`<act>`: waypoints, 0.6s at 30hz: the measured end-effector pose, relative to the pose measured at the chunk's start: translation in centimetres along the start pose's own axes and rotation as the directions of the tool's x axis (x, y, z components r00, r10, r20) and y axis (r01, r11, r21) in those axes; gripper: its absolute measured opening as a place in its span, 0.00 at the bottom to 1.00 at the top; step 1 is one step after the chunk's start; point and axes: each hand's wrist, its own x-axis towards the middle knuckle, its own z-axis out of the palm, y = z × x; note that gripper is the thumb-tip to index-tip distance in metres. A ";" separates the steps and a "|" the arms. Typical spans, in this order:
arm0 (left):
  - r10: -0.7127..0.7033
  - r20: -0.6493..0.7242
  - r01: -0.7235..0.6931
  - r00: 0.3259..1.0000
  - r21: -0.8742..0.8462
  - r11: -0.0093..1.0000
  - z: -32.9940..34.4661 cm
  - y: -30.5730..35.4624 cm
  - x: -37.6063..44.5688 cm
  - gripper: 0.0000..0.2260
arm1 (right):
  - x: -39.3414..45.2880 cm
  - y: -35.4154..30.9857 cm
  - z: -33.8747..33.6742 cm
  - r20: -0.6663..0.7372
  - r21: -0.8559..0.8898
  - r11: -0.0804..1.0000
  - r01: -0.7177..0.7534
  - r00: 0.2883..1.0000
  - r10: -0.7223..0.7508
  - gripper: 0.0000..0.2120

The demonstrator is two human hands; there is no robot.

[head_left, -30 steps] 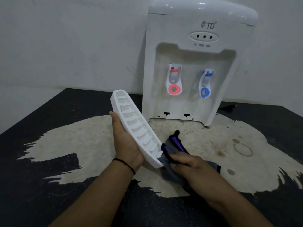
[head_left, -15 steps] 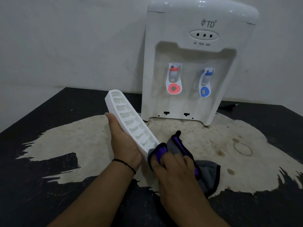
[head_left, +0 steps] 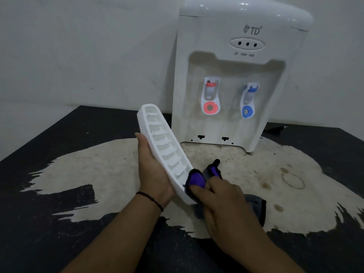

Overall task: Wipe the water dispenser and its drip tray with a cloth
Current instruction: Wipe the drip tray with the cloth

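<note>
A plain domestic room: bare white wall [head_left: 78,56], worn black tabletop [head_left: 49,233].

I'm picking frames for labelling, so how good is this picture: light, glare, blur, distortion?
Head view: dim, bluish light with soft detail overall; small glare specks on the top of the water dispenser; its sides bow from the wide-angle lens. The drip tray slots read clearly. The cloth and right hand look slightly soft; the left hand casts little shadow on the table.
</note>
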 end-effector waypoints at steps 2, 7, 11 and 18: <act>-0.040 0.030 0.039 0.999 0.025 0.999 0.1 -0.1 -0.2 0.33 | -0.1 0.0 0.3 0.009 -0.110 0.994 0.001 1.000 0.000 0.17; -0.064 -0.015 0.065 0.998 0.141 0.988 0.0 -0.8 -0.4 0.35 | 0.0 -0.4 1.2 0.042 -0.183 0.977 -0.108 0.992 0.118 0.19; -0.024 -0.006 0.025 1.000 0.158 0.987 -0.2 -0.8 -0.4 0.36 | -0.4 0.4 1.4 0.137 0.243 0.965 -0.094 0.989 0.062 0.17; -0.025 0.005 0.024 1.000 0.170 0.985 0.2 -1.0 -0.8 0.35 | -0.8 0.6 1.7 0.110 0.073 0.978 -0.196 0.976 0.187 0.18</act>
